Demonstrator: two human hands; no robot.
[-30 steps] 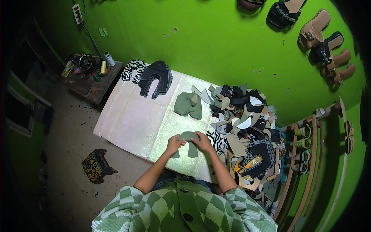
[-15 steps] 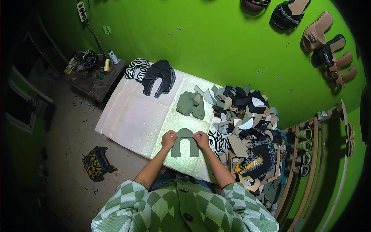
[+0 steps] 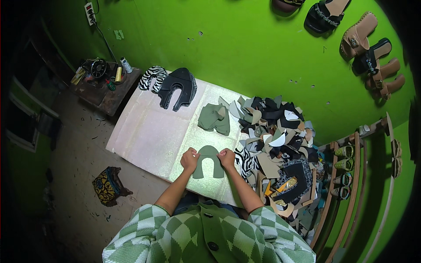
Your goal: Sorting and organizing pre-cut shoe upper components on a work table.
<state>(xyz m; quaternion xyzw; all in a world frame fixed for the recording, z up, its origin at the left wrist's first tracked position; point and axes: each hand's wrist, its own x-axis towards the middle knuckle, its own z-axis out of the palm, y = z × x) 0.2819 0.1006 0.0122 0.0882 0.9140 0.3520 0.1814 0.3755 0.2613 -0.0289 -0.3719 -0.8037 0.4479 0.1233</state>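
Shoemaking workshop, sandals (image 3: 352, 47) on wall (image 3: 245, 52), heaped offcuts (image 3: 278, 139), thread spools (image 3: 118, 74)

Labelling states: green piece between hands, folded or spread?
Green piece: spread; arch and both legs show. Line across it: seam or crease, cannot tell.

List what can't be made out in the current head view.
All in the head view:
Green U-shaped piece: underside, hidden by its own upper face.
Left hand and right hand: fingertips, partly hidden by the curled fingers and too small to tell pinching from pressing.
Scrap heap: lower pieces, buried under the upper ones.
Dark maroon sandal: upper part, cut off by the top edge.
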